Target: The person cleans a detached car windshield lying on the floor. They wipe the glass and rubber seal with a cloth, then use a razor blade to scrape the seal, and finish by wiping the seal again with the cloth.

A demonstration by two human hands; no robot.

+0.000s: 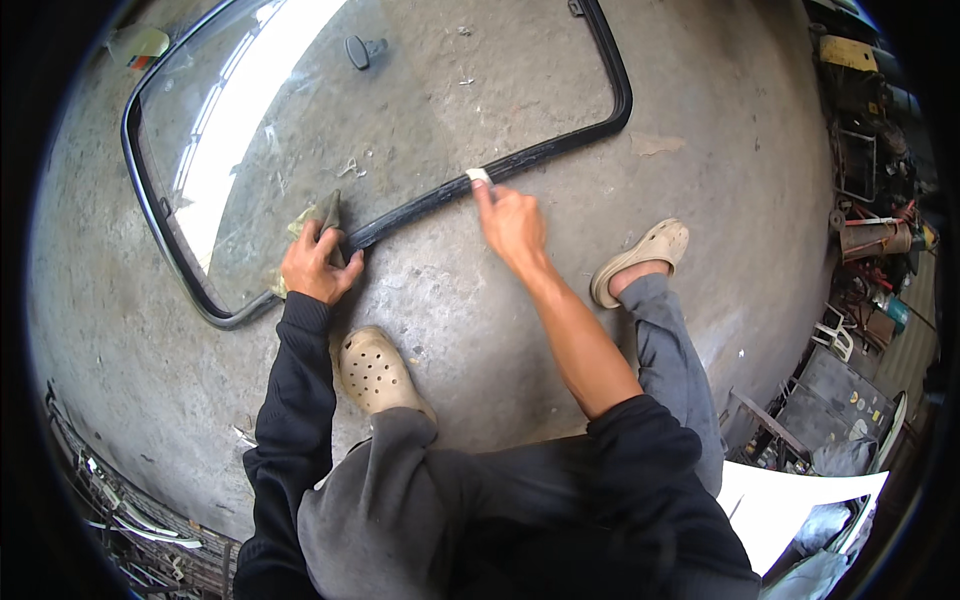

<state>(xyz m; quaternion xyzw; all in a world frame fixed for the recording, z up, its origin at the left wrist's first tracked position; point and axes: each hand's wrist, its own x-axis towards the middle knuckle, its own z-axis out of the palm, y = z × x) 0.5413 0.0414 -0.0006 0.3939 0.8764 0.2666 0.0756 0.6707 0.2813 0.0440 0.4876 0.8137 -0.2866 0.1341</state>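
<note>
A windshield with a black rubber seal round its edge lies on the concrete floor in front of me. My left hand is closed on a crumpled yellowish-green rag at the near edge of the glass, beside the seal. Farther right, my right hand grips a small white piece, its thumb pressing that piece against the near run of the seal. Whether the white piece is cloth or a pad cannot be made out. Part of the rag is hidden under the left fingers.
A rear-view mirror shows at the glass. My beige clogs stand close to the seal. Machine parts and scrap line the right side, with a white panel at lower right. Metal parts lie at lower left.
</note>
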